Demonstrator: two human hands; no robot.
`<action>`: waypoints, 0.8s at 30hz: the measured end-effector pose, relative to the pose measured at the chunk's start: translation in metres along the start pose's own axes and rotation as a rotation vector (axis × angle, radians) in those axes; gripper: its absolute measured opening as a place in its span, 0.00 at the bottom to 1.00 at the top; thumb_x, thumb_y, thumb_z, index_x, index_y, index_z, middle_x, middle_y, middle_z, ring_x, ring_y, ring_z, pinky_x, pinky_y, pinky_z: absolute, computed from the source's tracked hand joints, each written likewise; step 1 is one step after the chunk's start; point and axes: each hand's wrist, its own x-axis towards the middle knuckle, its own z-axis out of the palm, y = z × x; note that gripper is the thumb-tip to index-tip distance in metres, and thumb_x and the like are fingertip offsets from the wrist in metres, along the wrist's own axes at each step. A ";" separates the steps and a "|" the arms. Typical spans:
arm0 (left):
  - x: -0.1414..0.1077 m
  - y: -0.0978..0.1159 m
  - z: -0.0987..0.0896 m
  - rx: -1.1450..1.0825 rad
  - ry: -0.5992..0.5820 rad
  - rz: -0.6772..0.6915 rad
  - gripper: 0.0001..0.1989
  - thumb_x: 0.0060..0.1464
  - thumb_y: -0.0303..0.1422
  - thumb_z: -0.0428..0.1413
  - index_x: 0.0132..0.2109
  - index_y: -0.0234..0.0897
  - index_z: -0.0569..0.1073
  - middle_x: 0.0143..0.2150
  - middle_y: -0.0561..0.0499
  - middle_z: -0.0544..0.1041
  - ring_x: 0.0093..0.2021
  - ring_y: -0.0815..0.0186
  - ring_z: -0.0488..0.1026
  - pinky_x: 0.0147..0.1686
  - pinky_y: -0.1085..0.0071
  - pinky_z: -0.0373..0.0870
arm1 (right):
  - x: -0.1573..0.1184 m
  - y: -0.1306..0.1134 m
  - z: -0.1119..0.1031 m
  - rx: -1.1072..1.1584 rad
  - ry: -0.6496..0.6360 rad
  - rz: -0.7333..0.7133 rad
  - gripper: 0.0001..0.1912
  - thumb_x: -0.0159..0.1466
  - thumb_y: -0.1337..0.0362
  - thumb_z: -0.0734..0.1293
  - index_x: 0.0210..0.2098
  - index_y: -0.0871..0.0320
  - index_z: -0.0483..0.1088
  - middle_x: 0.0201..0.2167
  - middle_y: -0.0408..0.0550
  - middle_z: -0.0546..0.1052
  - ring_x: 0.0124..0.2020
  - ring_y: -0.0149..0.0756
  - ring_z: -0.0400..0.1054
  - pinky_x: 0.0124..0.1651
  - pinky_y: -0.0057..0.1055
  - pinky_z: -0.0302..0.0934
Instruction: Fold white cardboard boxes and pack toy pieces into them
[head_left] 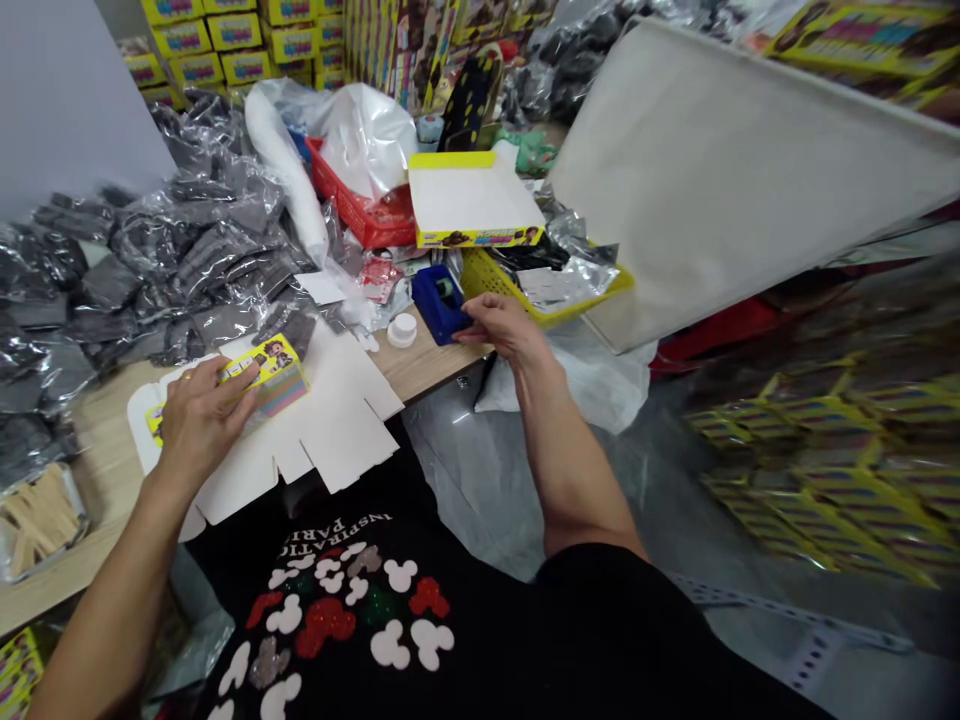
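On the wooden table [112,480], left hand [199,425] is closed over a small yellow box [268,378], fingers across its top. Box sits on a white die-cut carton blank [337,425], tabs pointing my way. Right hand [504,330] is half closed, fingertips on a blue tape dispenser [439,303]; can't tell if the grip is firm. Just beside the dispenser is a white bottle cap [402,330]. Behind it, a yellow plastic basket [499,285] holds foil bags, with a yellow-edged open carton tray [472,200] and a red plastic basket [360,215] further back. Grey poly bags [172,270] are heaped to the left. Handling note: press the box flat and square on the blank, and steady the dispenser by its base, as the loose tabs look easy to shift.
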 end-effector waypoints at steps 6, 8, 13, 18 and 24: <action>0.002 0.005 0.001 -0.027 0.019 -0.027 0.18 0.71 0.46 0.55 0.58 0.48 0.84 0.61 0.41 0.79 0.56 0.48 0.78 0.58 0.48 0.73 | -0.016 0.022 0.001 0.081 0.088 0.027 0.13 0.59 0.78 0.65 0.24 0.57 0.63 0.21 0.38 0.70 0.26 0.30 0.73 0.38 0.28 0.76; 0.001 0.011 0.002 -0.057 0.027 -0.043 0.18 0.70 0.45 0.56 0.57 0.46 0.84 0.62 0.42 0.79 0.58 0.49 0.78 0.60 0.48 0.74 | -0.025 0.028 0.002 0.051 0.111 0.007 0.12 0.56 0.78 0.65 0.23 0.57 0.63 0.22 0.39 0.70 0.29 0.31 0.73 0.42 0.30 0.76; -0.004 0.022 -0.001 -0.105 0.000 0.012 0.16 0.69 0.39 0.55 0.55 0.40 0.83 0.64 0.41 0.79 0.63 0.50 0.77 0.65 0.47 0.73 | -0.079 0.025 0.036 -0.113 0.048 -0.394 0.04 0.60 0.69 0.68 0.28 0.56 0.71 0.25 0.41 0.74 0.31 0.34 0.71 0.41 0.30 0.71; -0.009 0.020 -0.002 -0.164 0.002 0.081 0.14 0.69 0.32 0.55 0.55 0.40 0.82 0.64 0.41 0.80 0.62 0.52 0.78 0.61 0.48 0.76 | -0.169 0.006 0.130 0.134 -0.543 -0.640 0.12 0.67 0.58 0.69 0.45 0.54 0.82 0.24 0.40 0.77 0.24 0.32 0.70 0.33 0.31 0.70; -0.012 0.024 -0.001 -0.180 0.005 0.059 0.11 0.68 0.30 0.56 0.53 0.38 0.81 0.63 0.40 0.80 0.62 0.52 0.78 0.63 0.48 0.74 | -0.185 -0.003 0.204 0.297 -0.709 -0.490 0.38 0.68 0.54 0.72 0.75 0.47 0.63 0.24 0.36 0.79 0.23 0.34 0.72 0.33 0.35 0.76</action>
